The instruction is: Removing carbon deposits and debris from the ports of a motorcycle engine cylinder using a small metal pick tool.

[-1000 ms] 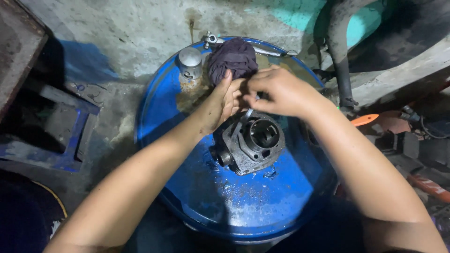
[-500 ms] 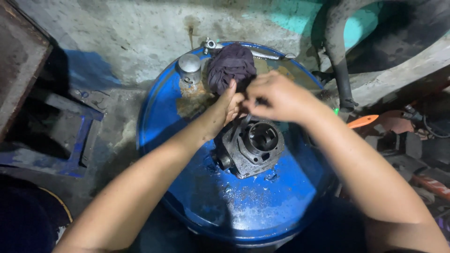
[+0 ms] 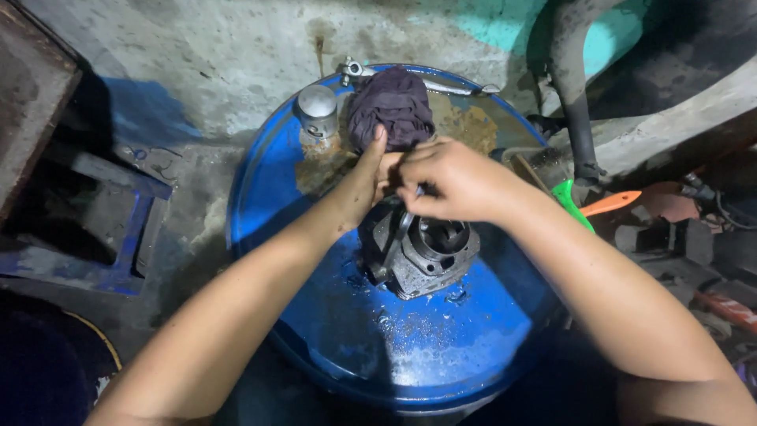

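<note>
Both hands [image 3: 418, 177] pinch something hidden above the engine cylinder [image 3: 418, 248]; grip unclear.

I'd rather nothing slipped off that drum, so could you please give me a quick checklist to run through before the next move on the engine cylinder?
1. Engine cylinder sits flat on the blue drum top: ok.
2. Left hand braces the cylinder's upper edge: ok.
3. Right hand grips a thin dark part over the cylinder: ok; what the part is, cannot tell.
4. Piston stands upright, apart from the hands: ok.
5. Dark rag within reach behind the hands: ok.
6. Drum top dry: not ok, wet and grimy.
</note>
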